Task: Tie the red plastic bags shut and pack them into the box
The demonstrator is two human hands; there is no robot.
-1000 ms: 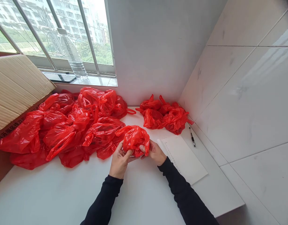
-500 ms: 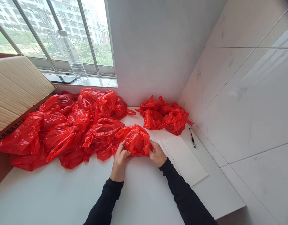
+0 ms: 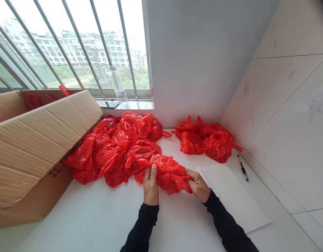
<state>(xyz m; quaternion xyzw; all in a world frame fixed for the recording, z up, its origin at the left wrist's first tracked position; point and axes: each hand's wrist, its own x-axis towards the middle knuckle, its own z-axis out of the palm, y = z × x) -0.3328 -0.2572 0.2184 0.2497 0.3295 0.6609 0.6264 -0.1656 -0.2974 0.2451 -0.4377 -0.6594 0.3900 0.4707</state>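
A filled red plastic bag (image 3: 169, 173) rests on the white counter (image 3: 98, 217) between my two hands. My left hand (image 3: 151, 185) lies against its left side with fingers pressed together on the plastic. My right hand (image 3: 198, 184) pinches the twisted handles at the bag's right end. Both arms wear black sleeves. Behind the bag lies a big pile of similar red bags (image 3: 116, 148).
An open cardboard box (image 3: 32, 150) with red bags inside stands at the left. A smaller heap of red bags (image 3: 208, 140) sits at the back right. A white paper sheet (image 3: 237, 199) and a pen (image 3: 243, 168) lie right. A water bottle (image 3: 118, 85) and a phone (image 3: 109, 104) are on the windowsill.
The view has swung left, showing more of the box. The bag has turned from a rounded bundle to lying lengthwise, with my right hand now gripping its twisted handles.
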